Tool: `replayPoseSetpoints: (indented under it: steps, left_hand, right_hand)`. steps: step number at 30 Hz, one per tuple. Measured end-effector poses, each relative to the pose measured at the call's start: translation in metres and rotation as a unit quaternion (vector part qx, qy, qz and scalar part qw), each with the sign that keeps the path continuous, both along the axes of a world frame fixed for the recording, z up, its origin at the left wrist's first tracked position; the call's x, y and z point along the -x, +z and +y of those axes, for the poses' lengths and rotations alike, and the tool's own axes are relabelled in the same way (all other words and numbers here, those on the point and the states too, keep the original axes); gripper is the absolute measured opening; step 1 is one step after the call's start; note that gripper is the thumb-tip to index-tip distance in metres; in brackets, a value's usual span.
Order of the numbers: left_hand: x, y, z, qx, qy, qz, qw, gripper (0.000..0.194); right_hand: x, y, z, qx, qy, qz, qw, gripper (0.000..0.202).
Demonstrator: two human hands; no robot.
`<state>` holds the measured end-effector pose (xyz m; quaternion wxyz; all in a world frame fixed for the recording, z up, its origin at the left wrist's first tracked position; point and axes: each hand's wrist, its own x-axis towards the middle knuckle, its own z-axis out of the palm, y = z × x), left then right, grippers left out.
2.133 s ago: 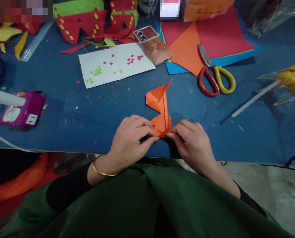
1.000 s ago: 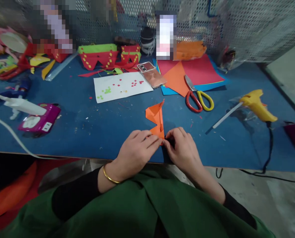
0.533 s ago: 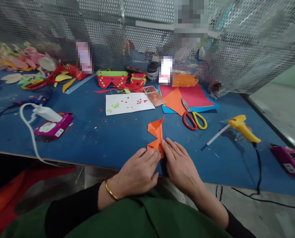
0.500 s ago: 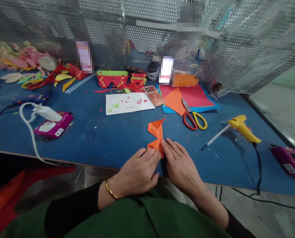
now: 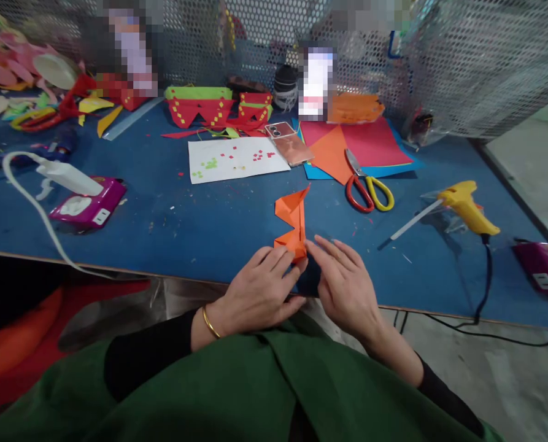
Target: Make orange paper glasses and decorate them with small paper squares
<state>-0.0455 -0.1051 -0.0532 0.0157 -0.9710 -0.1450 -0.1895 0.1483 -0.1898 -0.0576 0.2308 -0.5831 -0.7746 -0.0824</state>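
A folded orange paper cut-out (image 5: 296, 215) with pointed ends and a notch in its left edge lies on the blue table near the front. My left hand (image 5: 264, 285) rests over its near end, fingers together and pressing the paper down, covering that part. Beside it, my right hand (image 5: 345, 282) has its fingers stretched out, and the index fingertip touches the paper's right edge. Scissors (image 5: 370, 191) with one red and one yellow handle lie farther right. Behind the cut-out is a white sheet (image 5: 237, 170) scattered with small red and green paper bits.
Right: a yellow glue gun (image 5: 467, 205) with its cord and a purple power socket (image 5: 543, 267). Left: another purple socket (image 5: 87, 205) with a white plug. Behind are red paper masks (image 5: 200, 110), a phone (image 5: 292, 144), coloured sheets (image 5: 370, 144) and a metal mesh partition (image 5: 467, 67).
The view has tilted down, so the table sits higher in the picture. My right hand's fingers have lifted and drawn slightly away from the paper; my left hand stays on it.
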Motion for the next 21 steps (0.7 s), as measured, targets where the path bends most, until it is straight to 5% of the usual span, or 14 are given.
replayPoseSetpoints:
  steps: [9, 21]
  left_hand:
    - [0.006, -0.008, -0.001, -0.052, 0.017, -0.084, 0.995, 0.046]
    - [0.014, -0.012, -0.001, -0.088, 0.031, -0.143, 0.985, 0.04]
  right_hand:
    - [0.007, -0.003, -0.008, 0.002, 0.029, -0.06, 0.998, 0.052]
    - [0.007, -0.003, -0.009, 0.016, 0.007, -0.013, 1.0, 0.053]
